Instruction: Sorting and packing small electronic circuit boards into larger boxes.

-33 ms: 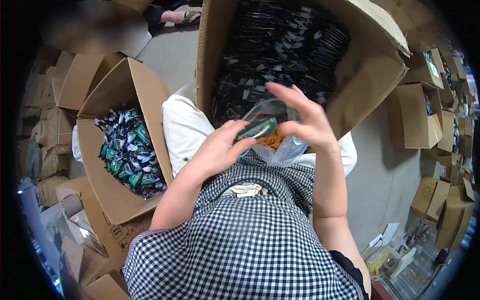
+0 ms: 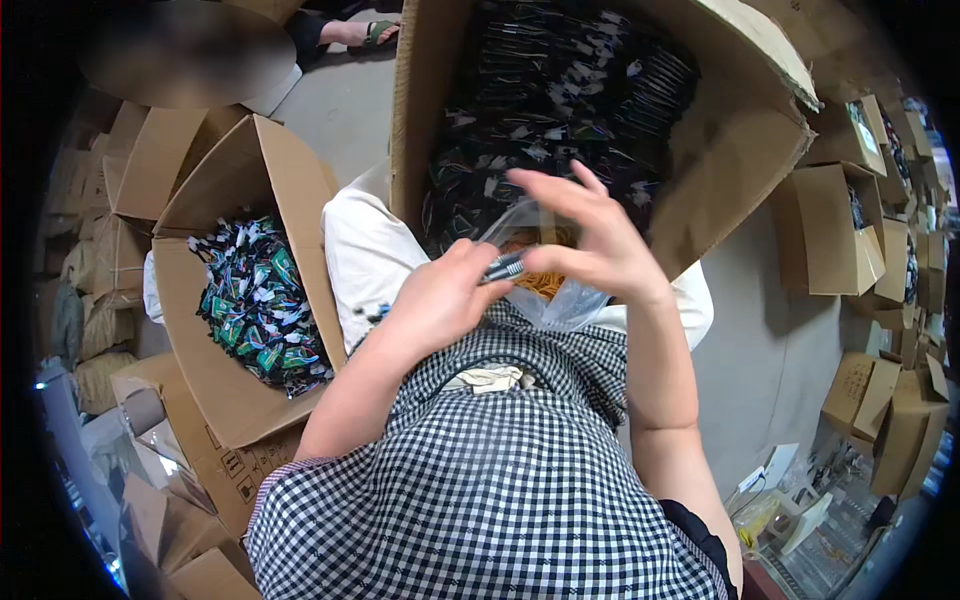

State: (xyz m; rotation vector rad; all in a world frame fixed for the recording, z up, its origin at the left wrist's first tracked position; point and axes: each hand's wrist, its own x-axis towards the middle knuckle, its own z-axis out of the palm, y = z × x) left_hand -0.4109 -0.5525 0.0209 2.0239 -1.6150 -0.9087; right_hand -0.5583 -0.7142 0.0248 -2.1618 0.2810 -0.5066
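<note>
My left hand (image 2: pixel 445 297) is closed on a small wired circuit board (image 2: pixel 504 267), held edge-on above my lap. My right hand (image 2: pixel 608 245) is just beside it with fingers spread and thumb close to the board's end; I cannot tell whether it touches. Under both hands lies a clear plastic bag (image 2: pixel 575 308) with thin orange bands (image 2: pixel 545 284) in it, probably rubber bands. Beyond, a large carton (image 2: pixel 735 170) holds many dark wired bundles (image 2: pixel 570 80) with white connectors, stacked in rows at the back.
At my left a carton (image 2: pixel 205 400) holds a loose heap of green circuit boards (image 2: pixel 265 310) with wires. Further cartons (image 2: pixel 825 235) stand at the right, and a clear bin (image 2: pixel 800 535) sits at lower right. A person's sandalled foot (image 2: pixel 375 35) shows at the top.
The board in my left hand has turned from showing its green face to edge-on. My right hand has shifted slightly left, its fingers still spread.
</note>
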